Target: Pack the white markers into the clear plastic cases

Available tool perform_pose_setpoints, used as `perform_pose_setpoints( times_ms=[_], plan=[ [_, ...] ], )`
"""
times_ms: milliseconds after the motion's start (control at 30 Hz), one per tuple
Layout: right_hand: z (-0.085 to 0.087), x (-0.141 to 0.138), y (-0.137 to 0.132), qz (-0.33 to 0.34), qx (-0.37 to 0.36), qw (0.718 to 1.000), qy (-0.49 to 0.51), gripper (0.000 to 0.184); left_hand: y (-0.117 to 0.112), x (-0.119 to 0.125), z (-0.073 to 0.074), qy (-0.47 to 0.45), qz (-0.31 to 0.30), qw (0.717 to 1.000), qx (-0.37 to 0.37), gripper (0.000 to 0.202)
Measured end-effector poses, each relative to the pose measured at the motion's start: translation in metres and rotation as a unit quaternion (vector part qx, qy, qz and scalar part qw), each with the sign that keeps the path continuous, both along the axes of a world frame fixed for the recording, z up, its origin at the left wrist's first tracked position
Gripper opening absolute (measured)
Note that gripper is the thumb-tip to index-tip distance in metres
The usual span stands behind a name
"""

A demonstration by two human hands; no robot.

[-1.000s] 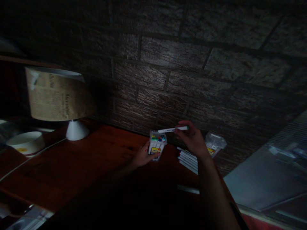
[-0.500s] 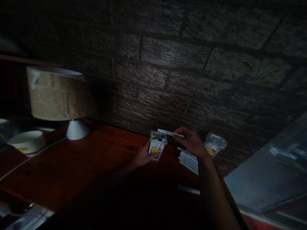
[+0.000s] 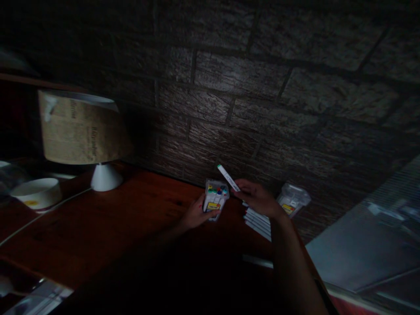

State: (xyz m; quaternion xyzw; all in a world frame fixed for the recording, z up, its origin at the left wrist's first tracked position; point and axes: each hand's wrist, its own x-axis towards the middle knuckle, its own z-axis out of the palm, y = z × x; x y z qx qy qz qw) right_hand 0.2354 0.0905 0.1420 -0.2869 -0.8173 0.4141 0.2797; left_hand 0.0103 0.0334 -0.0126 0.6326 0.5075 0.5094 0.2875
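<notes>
My left hand (image 3: 196, 213) is wrapped round a clear plastic case (image 3: 216, 214) with a yellow label. Several white markers (image 3: 215, 196) with coloured ends stand in it. Between the fingers of my right hand (image 3: 254, 195) is a white marker (image 3: 227, 176) with a green end, tilted up to the left, above and right of the case. Below my right hand several more white markers (image 3: 257, 223) lie side by side on the wooden table (image 3: 144, 210), partly covered by my arm.
At the right table edge stands a second clear case (image 3: 294, 197) with a yellow label. A lamp (image 3: 106, 177) with a printed shade and a white bowl (image 3: 37, 193) are at left, a cord (image 3: 67, 202) running between. A brick wall (image 3: 210, 105) rises behind.
The marker in my right hand has swung from nearly level to a steep tilt, its green end now up. My right hand has dropped slightly; the left hand and its case stay put.
</notes>
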Motion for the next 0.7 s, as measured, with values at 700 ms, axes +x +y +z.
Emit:
perform_pose_setpoints(
  times_ms=[700],
  plan=[
    [0.019, -0.005, -0.024, 0.004, -0.05, 0.998, 0.024, 0.036, 0.002, 0.0, -0.003, -0.025, -0.017, 0.999, 0.012, 0.064]
  ],
)
